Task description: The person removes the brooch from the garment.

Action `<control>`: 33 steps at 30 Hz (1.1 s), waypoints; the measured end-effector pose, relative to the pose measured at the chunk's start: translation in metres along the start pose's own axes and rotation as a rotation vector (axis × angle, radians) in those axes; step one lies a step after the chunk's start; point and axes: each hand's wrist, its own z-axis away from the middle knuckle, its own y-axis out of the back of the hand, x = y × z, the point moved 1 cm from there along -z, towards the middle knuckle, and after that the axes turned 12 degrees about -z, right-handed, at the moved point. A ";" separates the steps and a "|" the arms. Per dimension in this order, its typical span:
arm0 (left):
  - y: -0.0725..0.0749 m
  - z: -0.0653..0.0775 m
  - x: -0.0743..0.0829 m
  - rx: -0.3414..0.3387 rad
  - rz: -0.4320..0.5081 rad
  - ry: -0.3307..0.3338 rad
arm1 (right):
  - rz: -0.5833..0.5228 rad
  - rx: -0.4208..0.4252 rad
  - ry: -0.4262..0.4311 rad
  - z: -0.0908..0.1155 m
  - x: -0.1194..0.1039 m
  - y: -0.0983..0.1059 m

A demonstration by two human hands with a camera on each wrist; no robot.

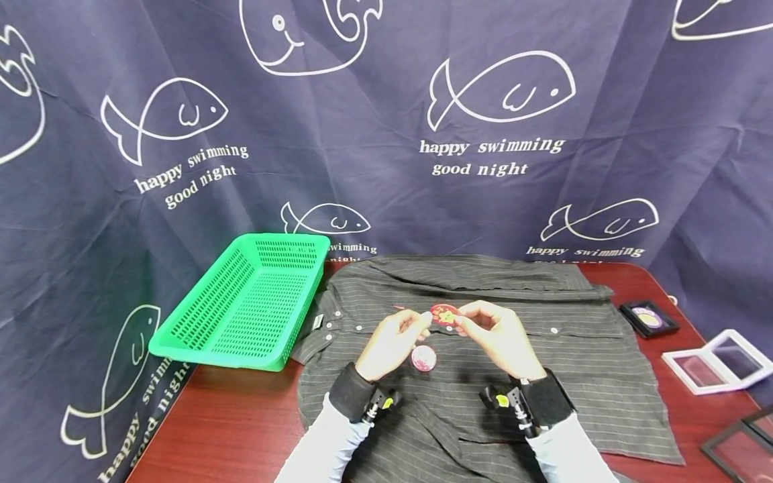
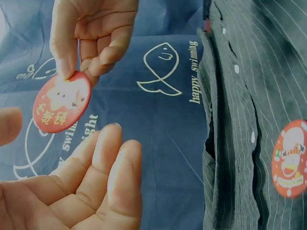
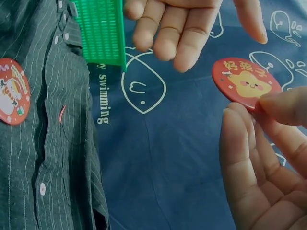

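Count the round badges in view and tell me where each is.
2. The star badge is pinched by the right hand; the snowman badge is on the dark striped shirt. Any under the cloth would be hidden.

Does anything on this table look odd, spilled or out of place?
Nothing looks spilled, and the red badge in the right hand looks intact. One oddity: a thin red sliver on the striped shirt, unlike anything in its pattern; I can't tell what it is.
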 end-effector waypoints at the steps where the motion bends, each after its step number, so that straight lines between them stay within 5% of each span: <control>1: 0.000 0.000 0.000 -0.008 0.027 0.009 | 0.002 -0.004 0.001 0.000 0.000 -0.001; 19: -0.010 -0.006 -0.006 -0.061 0.338 0.100 | 0.055 -0.059 0.106 0.003 0.002 -0.005; 33: -0.014 -0.005 -0.006 0.010 0.383 0.113 | -0.059 -0.115 0.185 0.001 0.007 -0.007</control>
